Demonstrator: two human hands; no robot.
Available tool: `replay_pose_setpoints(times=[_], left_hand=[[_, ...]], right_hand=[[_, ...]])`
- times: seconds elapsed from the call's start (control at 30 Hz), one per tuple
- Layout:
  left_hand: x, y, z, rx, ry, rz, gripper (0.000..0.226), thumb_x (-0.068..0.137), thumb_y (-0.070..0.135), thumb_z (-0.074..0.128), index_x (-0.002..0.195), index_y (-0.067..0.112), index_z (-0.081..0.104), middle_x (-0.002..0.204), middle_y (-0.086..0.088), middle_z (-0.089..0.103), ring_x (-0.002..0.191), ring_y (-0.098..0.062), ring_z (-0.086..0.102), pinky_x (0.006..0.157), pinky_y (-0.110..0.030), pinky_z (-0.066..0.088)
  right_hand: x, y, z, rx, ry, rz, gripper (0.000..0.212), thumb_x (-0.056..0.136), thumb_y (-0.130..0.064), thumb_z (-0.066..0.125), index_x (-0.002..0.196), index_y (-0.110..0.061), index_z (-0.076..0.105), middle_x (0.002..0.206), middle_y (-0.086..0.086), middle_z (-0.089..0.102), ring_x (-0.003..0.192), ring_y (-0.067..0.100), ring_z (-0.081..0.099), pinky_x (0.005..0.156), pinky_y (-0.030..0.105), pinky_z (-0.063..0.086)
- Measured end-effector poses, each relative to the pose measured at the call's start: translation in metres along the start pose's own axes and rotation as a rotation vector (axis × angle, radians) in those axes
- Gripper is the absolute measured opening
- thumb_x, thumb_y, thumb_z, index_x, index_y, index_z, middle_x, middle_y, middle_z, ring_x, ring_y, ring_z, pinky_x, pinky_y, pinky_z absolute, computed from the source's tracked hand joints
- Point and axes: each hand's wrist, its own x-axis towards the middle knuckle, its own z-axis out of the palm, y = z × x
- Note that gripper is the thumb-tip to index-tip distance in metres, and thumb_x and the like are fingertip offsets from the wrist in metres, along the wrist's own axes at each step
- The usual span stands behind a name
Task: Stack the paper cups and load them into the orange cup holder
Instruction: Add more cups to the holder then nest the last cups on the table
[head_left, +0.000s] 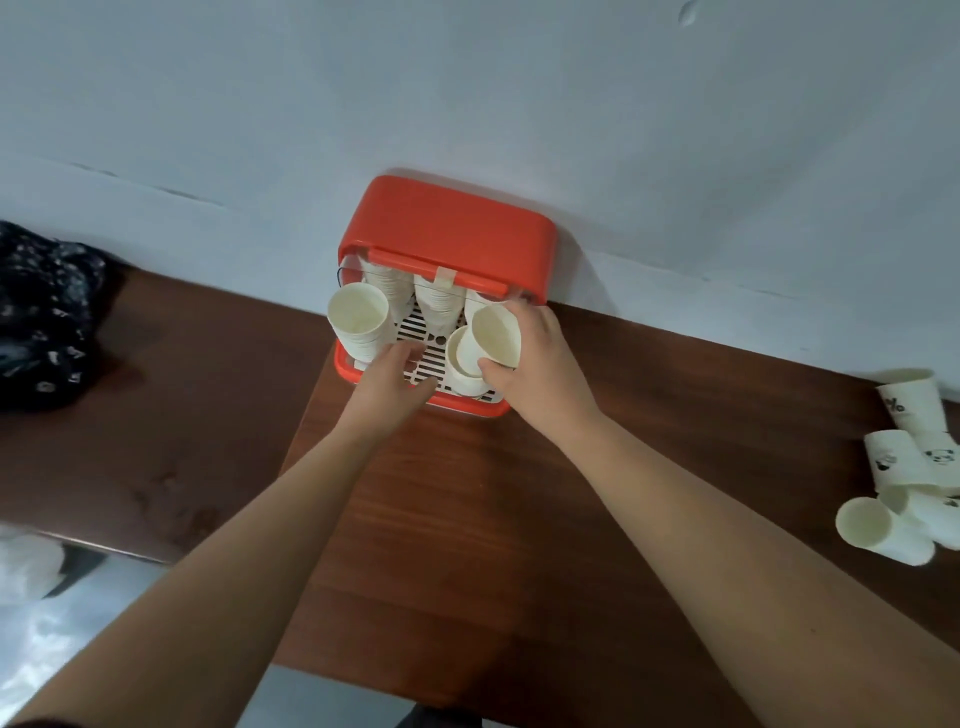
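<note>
The orange cup holder (447, 228) stands on the wooden counter (467, 519) against the pale wall (467, 78), with its lid raised and its white slatted tray (415, 322) showing. The right grip (535, 364) is curled round a tilted paper cup (496, 332), whose base sits at the mouth of a short stack (462, 371) at the tray's front right. The left grip (389, 379) lies spread, fingers stretched onto the tray beside a taller stack (358, 322) at the front left; whether they touch it is hard to tell. The rear stacks (439, 301) stand under the lid. Well apart, at the counter's right edge, lie loose cups (898, 467) printed with small panda faces; one bears what looks like "%".
</note>
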Motion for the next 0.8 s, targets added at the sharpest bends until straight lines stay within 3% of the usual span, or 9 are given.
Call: replay_pose_setpoints(times=[0.1,0.17,0.23,0.3,0.43,0.6,0.8], left_hand=[[-0.018,-0.019,-0.014,-0.044,0.115,-0.082,0.019,0.092,0.025,0.067,0.109,0.015,0.066,0.109,0.002,0.066,0.096,-0.009,0.063,0.083,-0.024,0.050],[-0.025,-0.032,-0.024,-0.072,0.199,-0.147,0.013,0.090,0.026,0.069,0.097,0.016,0.063,0.095,0.004,0.064,0.087,-0.011,0.063,0.078,-0.029,0.054],[-0.025,-0.042,-0.034,-0.091,0.304,-0.200,0.026,0.086,0.028,0.074,0.102,0.015,0.057,0.100,0.001,0.059,0.090,-0.017,0.060,0.079,-0.031,0.053],[-0.018,-0.047,-0.042,-0.096,0.350,-0.194,0.049,0.082,0.031,0.079,0.119,0.014,0.052,0.117,-0.001,0.053,0.101,-0.017,0.056,0.091,-0.032,0.053],[0.008,-0.051,-0.050,-0.136,0.277,-0.138,0.088,0.076,0.033,0.087,0.146,0.015,0.038,0.144,-0.002,0.042,0.125,-0.014,0.050,0.106,-0.033,0.045],[0.028,-0.063,-0.042,-0.211,0.236,-0.091,0.088,0.073,0.030,0.088,0.145,0.022,0.037,0.145,0.003,0.046,0.129,-0.012,0.050,0.106,-0.032,0.044],[0.033,-0.065,-0.040,-0.258,0.235,-0.016,0.078,0.079,0.026,0.083,0.143,0.027,0.039,0.133,0.017,0.048,0.123,-0.005,0.050,0.086,-0.009,0.036]], right_hand=[[0.007,0.002,0.017,-0.145,-0.066,-0.044,0.069,0.085,-0.027,0.076,0.143,-0.017,0.041,0.147,0.007,0.040,0.131,0.024,0.047,0.105,0.036,0.046],[0.009,0.004,0.027,-0.181,-0.125,-0.017,0.074,0.087,-0.031,0.075,0.149,-0.017,0.036,0.149,0.010,0.038,0.135,0.028,0.044,0.107,0.041,0.046],[0.011,0.005,0.036,-0.176,-0.190,0.016,0.081,0.086,-0.031,0.075,0.152,-0.019,0.030,0.151,0.011,0.037,0.137,0.029,0.043,0.109,0.044,0.044],[0.012,0.007,0.043,-0.124,-0.213,0.058,0.085,0.085,-0.026,0.077,0.154,-0.019,0.028,0.151,0.011,0.038,0.137,0.029,0.043,0.109,0.043,0.042],[0.013,0.011,0.051,0.000,-0.172,0.137,0.088,0.083,-0.018,0.079,0.154,-0.025,0.027,0.148,0.007,0.042,0.136,0.024,0.044,0.109,0.041,0.043],[0.022,0.006,0.068,0.059,-0.112,0.133,0.088,0.080,-0.020,0.081,0.152,-0.022,0.030,0.148,0.004,0.044,0.137,0.021,0.043,0.109,0.036,0.040],[0.042,-0.005,0.095,0.116,-0.064,0.137,0.082,0.077,-0.025,0.083,0.146,-0.017,0.038,0.140,0.001,0.051,0.130,0.018,0.047,0.107,0.034,0.044]])
